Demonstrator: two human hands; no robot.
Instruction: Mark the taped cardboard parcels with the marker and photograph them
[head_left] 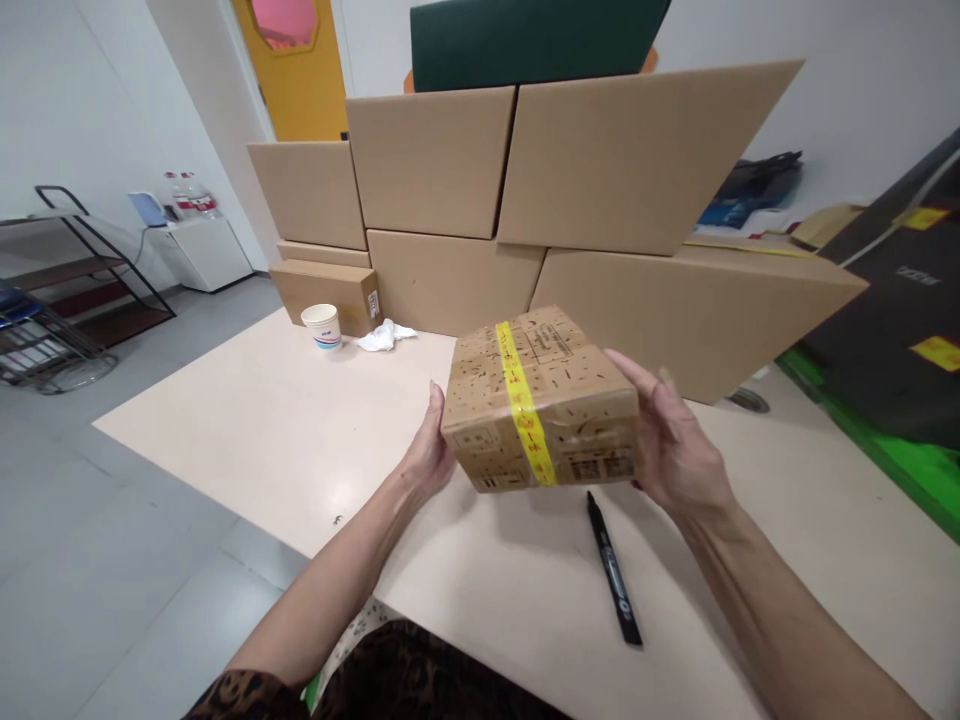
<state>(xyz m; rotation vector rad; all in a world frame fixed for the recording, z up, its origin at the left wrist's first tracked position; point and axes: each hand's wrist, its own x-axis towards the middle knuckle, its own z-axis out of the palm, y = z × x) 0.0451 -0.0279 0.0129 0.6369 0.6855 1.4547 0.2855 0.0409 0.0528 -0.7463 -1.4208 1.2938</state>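
A cardboard box (480, 380) with yellow printed tape across its top and front is held between my two hands, tilted over the table. My left hand (431, 445) presses against its left side, thumb up along the edge. On the right side, my right hand (679, 450) grips the box, its fingers partly hidden behind and beneath it. A black marker pen (613, 570) lies on the table just below the box, towards my body. Dark printed marks and two square codes show on the box faces.
Large cardboard boxes (442, 165) are stacked along the table's back. A paper cup (322, 326) and a crumpled white tissue (386, 335) sit at the back left by a smaller brown carton (322, 292). The table (247, 400) ends at the left above a grey floor.
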